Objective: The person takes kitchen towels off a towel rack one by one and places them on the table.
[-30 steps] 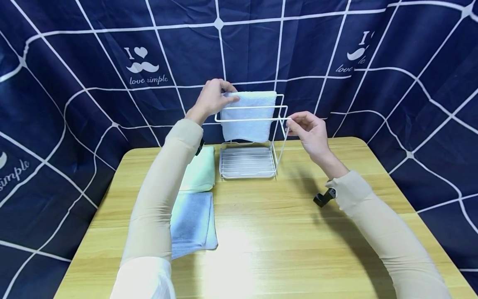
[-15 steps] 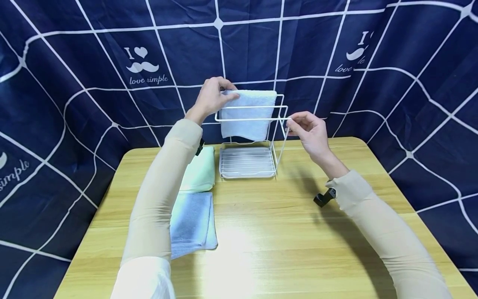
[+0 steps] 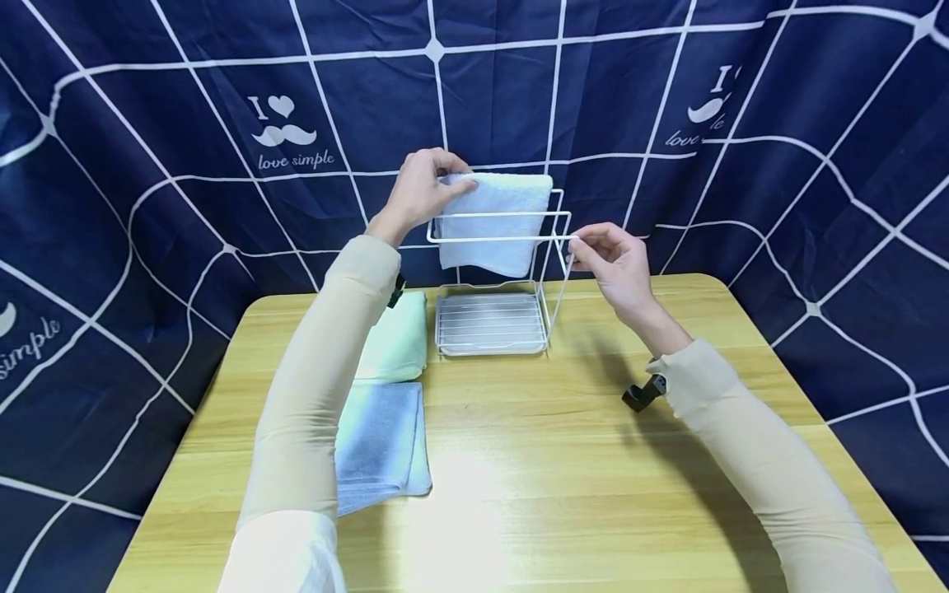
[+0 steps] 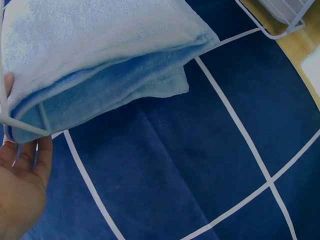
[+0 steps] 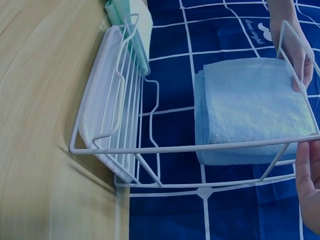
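Observation:
A light blue folded towel (image 3: 493, 226) hangs draped at the back top rail of a white wire rack (image 3: 511, 239). My left hand (image 3: 424, 193) pinches the towel's upper left corner, thumb in front and fingers behind. In the left wrist view the towel (image 4: 105, 45) shows its open folded layers, with the left hand (image 4: 25, 185) at its edge beside the rack's wire. With thumb and fingers, my right hand (image 3: 614, 268) grips the rack's front top right corner. The right wrist view has that hand (image 5: 309, 182) at the wire and the towel (image 5: 255, 100) inside the frame.
A white tray (image 3: 489, 347) sits in the rack's base near the wooden table's (image 3: 593, 461) back edge. Left of it lie a folded pale green towel (image 3: 396, 342) and, nearer, a folded blue towel (image 3: 381, 436). A dark blue curtain (image 3: 497, 99) stands behind.
My left hand has risen slightly with the towel, whose top edge now stands higher above the back rail. The right hand and the rack have stayed in place.

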Demonstrator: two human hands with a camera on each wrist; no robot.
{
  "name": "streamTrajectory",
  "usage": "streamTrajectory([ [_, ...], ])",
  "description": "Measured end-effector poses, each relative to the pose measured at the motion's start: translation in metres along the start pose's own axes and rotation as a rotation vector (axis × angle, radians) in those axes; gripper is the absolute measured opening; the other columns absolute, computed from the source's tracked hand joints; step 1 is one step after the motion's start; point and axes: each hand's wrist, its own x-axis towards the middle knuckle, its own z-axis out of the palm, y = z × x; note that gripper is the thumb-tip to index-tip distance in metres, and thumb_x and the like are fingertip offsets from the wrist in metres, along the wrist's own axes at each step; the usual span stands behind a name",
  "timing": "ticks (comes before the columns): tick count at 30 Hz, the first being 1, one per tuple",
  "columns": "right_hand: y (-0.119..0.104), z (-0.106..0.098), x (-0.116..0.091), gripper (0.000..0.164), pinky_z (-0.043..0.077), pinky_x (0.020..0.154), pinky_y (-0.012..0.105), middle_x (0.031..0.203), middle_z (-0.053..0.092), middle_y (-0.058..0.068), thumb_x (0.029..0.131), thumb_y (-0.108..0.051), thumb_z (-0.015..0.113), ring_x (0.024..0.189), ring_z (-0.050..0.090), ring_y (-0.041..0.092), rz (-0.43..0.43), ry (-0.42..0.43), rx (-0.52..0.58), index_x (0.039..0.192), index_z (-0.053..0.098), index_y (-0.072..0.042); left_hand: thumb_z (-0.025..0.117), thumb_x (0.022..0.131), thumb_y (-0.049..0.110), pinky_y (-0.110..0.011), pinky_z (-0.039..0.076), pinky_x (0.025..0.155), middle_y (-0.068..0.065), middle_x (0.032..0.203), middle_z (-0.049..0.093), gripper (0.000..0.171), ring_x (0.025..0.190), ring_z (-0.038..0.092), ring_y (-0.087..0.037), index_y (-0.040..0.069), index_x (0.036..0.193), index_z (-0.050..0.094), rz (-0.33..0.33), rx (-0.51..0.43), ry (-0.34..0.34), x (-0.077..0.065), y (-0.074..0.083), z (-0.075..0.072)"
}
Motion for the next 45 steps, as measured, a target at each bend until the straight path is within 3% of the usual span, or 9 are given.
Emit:
streamTrajectory([
  [11,-0.001,0.000,0.000,0.007,0.063,0.070,0.026,0.088,0.075,0.004,0.094,-0.011,0.080,0.073,0.071,0.010,-0.007,0.003,-0.011,0.100,0.076,-0.009,0.077,0.098,0.021,-0.024,0.047,0.087,-0.010,0.116,0.076,0.021,0.099,0.060,-0.018,0.005,0.111,0.081,0.061,-0.028,0.048,-0.003,0.007,-0.006],
  [23,-0.002,0.000,-0.001,0.012,0.062,0.069,0.020,0.085,0.074,-0.003,0.097,0.001,0.072,0.073,0.070,0.009,-0.009,-0.007,-0.010,0.099,0.076,-0.010,0.076,0.097,0.021,-0.019,0.049,0.081,-0.012,0.113,0.077,0.021,0.092,0.063,-0.014,0.005,0.111,0.081,0.106,-0.077,0.084,-0.007,0.011,-0.017],
  [32,-0.003,0.001,-0.001,0.014,0.063,0.069,0.022,0.085,0.074,-0.005,0.097,0.004,0.070,0.073,0.070,0.007,-0.011,-0.004,-0.001,0.099,0.075,-0.009,0.076,0.097,0.020,-0.019,0.049,0.077,-0.011,0.107,0.075,0.019,0.086,0.058,-0.012,0.004,0.107,0.081,0.143,-0.141,0.112,-0.009,0.018,-0.024],
  [41,-0.001,0.000,-0.001,0.008,0.062,0.069,0.021,0.086,0.073,-0.001,0.095,-0.013,0.080,0.073,0.070,0.007,-0.007,-0.004,-0.009,0.101,0.076,-0.010,0.077,0.096,0.020,-0.020,0.046,0.073,-0.006,0.098,0.074,0.018,0.080,0.056,-0.011,0.005,0.105,0.081,0.173,-0.146,0.138,-0.011,0.027,-0.031],
  [45,-0.001,0.000,-0.001,0.007,0.062,0.069,0.020,0.086,0.072,-0.002,0.095,-0.012,0.079,0.073,0.070,0.007,-0.003,-0.005,-0.004,0.101,0.076,-0.010,0.077,0.096,0.021,-0.021,0.046,0.072,-0.003,0.097,0.072,0.019,0.079,0.055,-0.011,0.005,0.105,0.081,0.181,-0.141,0.142,-0.012,0.031,-0.034],
])
